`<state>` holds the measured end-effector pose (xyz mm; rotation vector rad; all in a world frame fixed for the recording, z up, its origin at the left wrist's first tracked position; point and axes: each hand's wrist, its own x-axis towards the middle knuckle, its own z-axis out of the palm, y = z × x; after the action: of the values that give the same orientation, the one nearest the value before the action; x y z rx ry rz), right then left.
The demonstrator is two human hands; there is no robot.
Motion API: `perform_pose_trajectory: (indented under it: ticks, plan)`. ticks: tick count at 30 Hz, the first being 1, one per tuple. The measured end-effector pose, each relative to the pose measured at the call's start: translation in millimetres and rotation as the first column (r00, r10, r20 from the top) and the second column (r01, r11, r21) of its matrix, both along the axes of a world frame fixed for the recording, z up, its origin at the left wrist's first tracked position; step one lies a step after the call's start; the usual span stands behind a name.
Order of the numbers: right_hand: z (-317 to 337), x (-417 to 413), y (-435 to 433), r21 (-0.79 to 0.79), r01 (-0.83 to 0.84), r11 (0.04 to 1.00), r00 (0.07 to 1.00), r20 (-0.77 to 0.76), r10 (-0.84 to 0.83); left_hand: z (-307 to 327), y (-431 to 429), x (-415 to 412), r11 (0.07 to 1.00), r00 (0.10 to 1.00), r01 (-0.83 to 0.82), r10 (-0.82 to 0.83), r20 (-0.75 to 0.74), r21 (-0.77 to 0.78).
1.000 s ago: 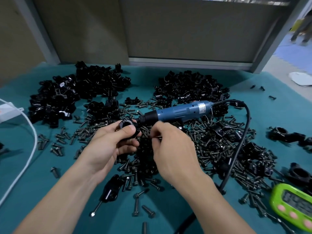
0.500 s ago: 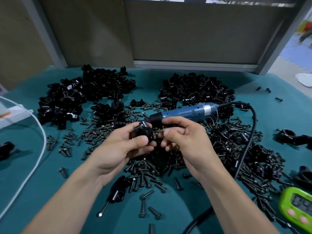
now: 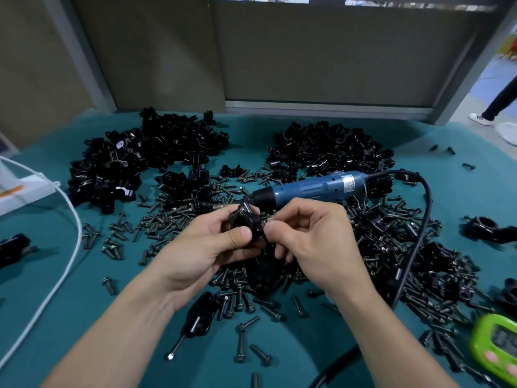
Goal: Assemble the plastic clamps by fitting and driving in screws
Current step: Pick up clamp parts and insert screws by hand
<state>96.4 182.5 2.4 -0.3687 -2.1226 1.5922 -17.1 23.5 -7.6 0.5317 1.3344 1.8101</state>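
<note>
Above scattered screws (image 3: 246,301), left hand (image 3: 207,247) grips a clamp (image 3: 246,224); right hand (image 3: 316,239) pinches, seemingly, a screw (image 3: 265,220), screwdriver (image 3: 307,189) behind.

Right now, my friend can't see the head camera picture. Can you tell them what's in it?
Two hands work above a teal table: the left hand holds a black plastic clamp while the right hand pinches what looks like a screw at its side. Behind them lies a blue electric screwdriver, among scattered screws and piles of black clamp parts.
</note>
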Motion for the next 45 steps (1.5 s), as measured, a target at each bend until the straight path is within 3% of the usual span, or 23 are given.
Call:
perform_pose_trajectory:
  ticks: [4, 7, 11, 14, 28, 33, 41, 45]
  plan:
    - [-7, -3, -11, 0.244, 0.137, 0.96, 0.982, 0.095, -0.164, -1, 2, 6, 1.0, 0.997, -0.021, 0.021, -0.068, 0.0]
    - [-5, -3, -15, 0.32, 0.125, 0.939, 0.975, 0.135, -0.176, -1, 4, 8, 1.0, 0.998, -0.019, 0.019, -0.059, 0.012]
    - [4, 5, -2, 0.282, 0.069, 0.957, 0.995, 0.052, -0.087, -2, 7, 6, 0.997, 0.997, -0.072, 0.071, -0.036, -0.005]
    - [4, 5, -1, 0.348, -0.006, 0.938, 0.994, 0.108, -0.034, -4, 7, 6, 0.996, 0.995, -0.085, 0.084, -0.047, -0.022]
    - [-2, -2, -6, 0.395, -0.004, 0.919, 0.966, 0.238, -0.098, -5, 3, 3, 0.996, 0.993, -0.075, 0.071, -0.097, -0.037]
    - [2, 3, -3, 0.318, -0.074, 0.945, 0.97, 0.241, -0.005, -6, 6, 3, 0.993, 0.985, -0.097, 0.086, -0.152, -0.067]
    - [-8, -6, -13, 0.416, 0.015, 0.909, 0.949, 0.279, -0.144, -5, 4, 8, 0.993, 0.976, -0.086, 0.068, -0.208, -0.082]
    - [-2, 3, -4, 0.364, -0.096, 0.927, 0.975, 0.22, 0.015, -3, 5, 6, 0.991, 0.983, -0.121, 0.11, -0.149, -0.065]
